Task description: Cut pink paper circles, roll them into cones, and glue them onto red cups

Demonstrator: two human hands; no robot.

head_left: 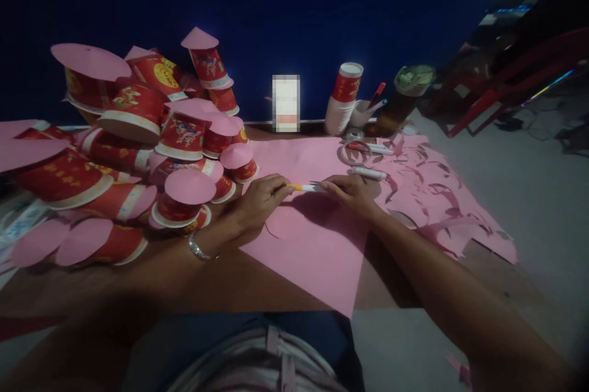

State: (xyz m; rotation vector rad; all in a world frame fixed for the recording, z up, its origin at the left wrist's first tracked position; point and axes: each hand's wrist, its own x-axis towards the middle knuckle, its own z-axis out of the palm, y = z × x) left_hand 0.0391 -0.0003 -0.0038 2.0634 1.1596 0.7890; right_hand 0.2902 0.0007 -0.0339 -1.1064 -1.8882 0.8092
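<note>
The left hand is pinching one end of a slender yellow-and-white pen-shaped object between thumb and fingers, while the right hand is pinching the opposite end. The object is lying roughly level between the two hands, above a large pink sheet that is covering the middle of the table and overhanging its near edge. A silver bracelet is encircling the left wrist. To the left, red paper cups with pink paper discs and cones are lying and standing in a crowded heap. Beyond the right hand, a white marker and a tape ring are resting near a tall cup stack; farther right, pink offcuts are spreading across the table's edge.
</note>
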